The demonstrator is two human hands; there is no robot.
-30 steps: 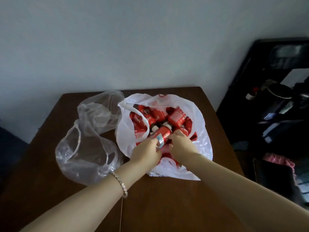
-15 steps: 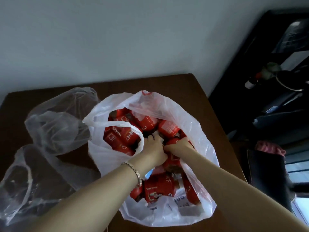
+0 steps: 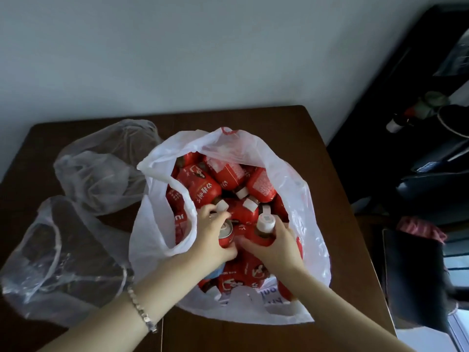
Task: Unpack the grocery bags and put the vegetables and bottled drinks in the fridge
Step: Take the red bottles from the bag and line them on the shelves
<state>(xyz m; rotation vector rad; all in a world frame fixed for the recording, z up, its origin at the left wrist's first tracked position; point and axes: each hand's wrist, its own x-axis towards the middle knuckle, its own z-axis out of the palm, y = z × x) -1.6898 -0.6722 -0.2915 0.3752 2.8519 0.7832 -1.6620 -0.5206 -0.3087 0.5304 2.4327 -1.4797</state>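
A white plastic grocery bag (image 3: pixel 302 199) stands open on the brown table (image 3: pixel 253 336), packed with several red-labelled drink bottles (image 3: pixel 200 184) with white caps. Both my hands are inside the bag's mouth. My left hand (image 3: pixel 213 235) grips a red drink can (image 3: pixel 225 236) with a silver top. My right hand (image 3: pixel 279 243) grips a red bottle with a white cap (image 3: pixel 265 226), held upright. No vegetables or fridge are visible.
An empty clear plastic bag (image 3: pixel 76 224) lies crumpled on the table's left half. A dark shelf unit (image 3: pixel 418 148) with clutter stands right of the table. A pale wall runs behind the table's far edge.
The view has pulled back a little. My hands have come up from among the bottles; the left now holds a can and the right holds an upright bottle.
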